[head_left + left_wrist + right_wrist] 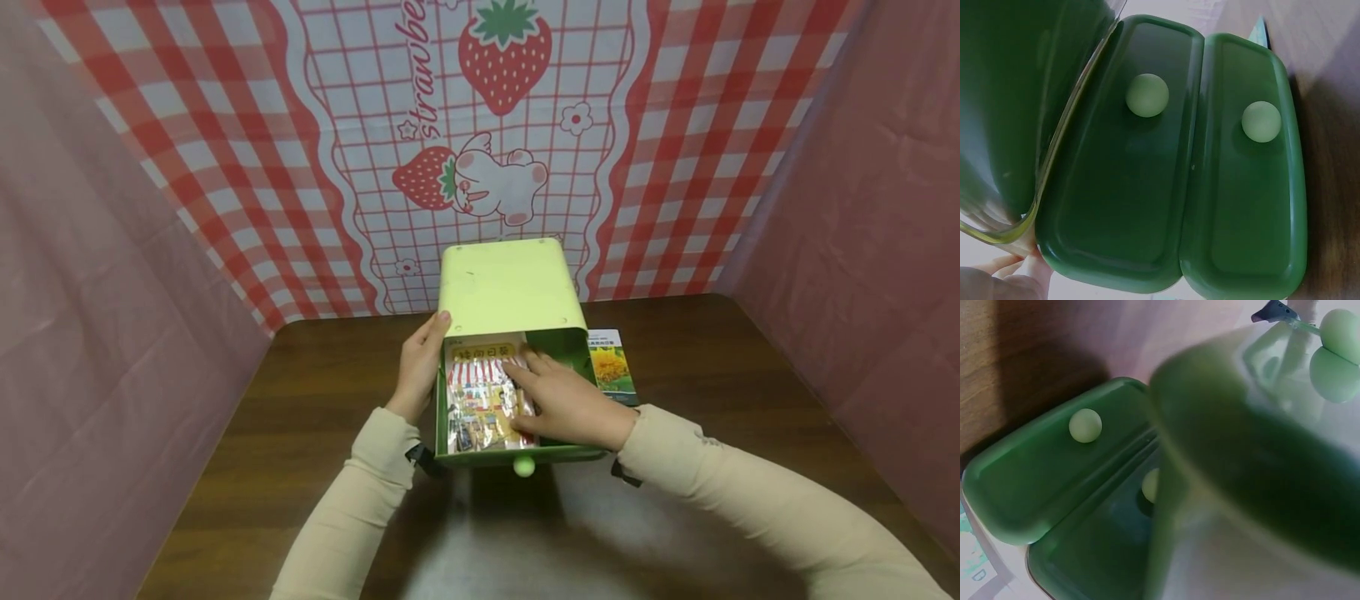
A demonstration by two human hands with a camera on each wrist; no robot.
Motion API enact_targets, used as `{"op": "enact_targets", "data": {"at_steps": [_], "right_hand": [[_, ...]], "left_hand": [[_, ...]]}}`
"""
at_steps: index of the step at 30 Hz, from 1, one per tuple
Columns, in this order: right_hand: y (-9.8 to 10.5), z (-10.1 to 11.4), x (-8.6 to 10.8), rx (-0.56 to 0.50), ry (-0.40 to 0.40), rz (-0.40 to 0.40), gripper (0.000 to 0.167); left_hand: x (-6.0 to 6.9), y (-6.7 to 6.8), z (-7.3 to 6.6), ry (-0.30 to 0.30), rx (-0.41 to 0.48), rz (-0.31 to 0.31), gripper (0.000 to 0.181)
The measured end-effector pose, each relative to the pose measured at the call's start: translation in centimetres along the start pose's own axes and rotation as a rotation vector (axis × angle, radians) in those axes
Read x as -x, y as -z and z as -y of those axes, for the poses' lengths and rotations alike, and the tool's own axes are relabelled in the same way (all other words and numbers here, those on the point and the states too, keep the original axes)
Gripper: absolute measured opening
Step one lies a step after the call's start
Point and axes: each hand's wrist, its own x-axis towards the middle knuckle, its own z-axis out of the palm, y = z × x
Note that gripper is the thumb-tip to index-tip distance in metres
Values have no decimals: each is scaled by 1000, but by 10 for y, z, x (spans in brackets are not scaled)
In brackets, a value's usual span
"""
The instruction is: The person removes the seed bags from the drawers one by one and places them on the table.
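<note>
Left hand (418, 367) loose against box (510, 285), right hand (573, 404) spread on packet (480, 398); wooden table (322, 392), strawberry backdrop (480, 117).

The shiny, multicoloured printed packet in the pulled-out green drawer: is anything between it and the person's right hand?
Nothing visible: the right hand reaches into the green drawer and appears to touch the packet directly.

Two green drawer fronts (1122, 187) stand edge to edge, each with a pale round knob (1147, 95). To the left I see a glossy green panel (1004, 106) with a yellowish rim (1063, 131). Part of the left hand (1010, 280) shows below it, and brown surface (1332, 162) fills the right side of the view.
</note>
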Motion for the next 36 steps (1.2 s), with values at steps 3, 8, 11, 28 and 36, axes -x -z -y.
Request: {"op": "enact_targets", "data": {"at_steps": [3,8,11,28,36], "right_hand": [[0,0,1,-27,-10,-11,79],[1,1,3,-85,-16,-50,78],[3,2,3,-124,-20,-77,75],[7,-6,2,-782,-147,-138,65],[9,-7,0,-880,-283,-123,69]], "left_hand": [[0,0,0,0,1,-3,67],[0,0,-1,5,1,-10,66],[0,0,-1,4,-4,-10,66],[0,0,-2,7,-10,-4,68],[0,0,-1,2,-8,-6,68]]}}
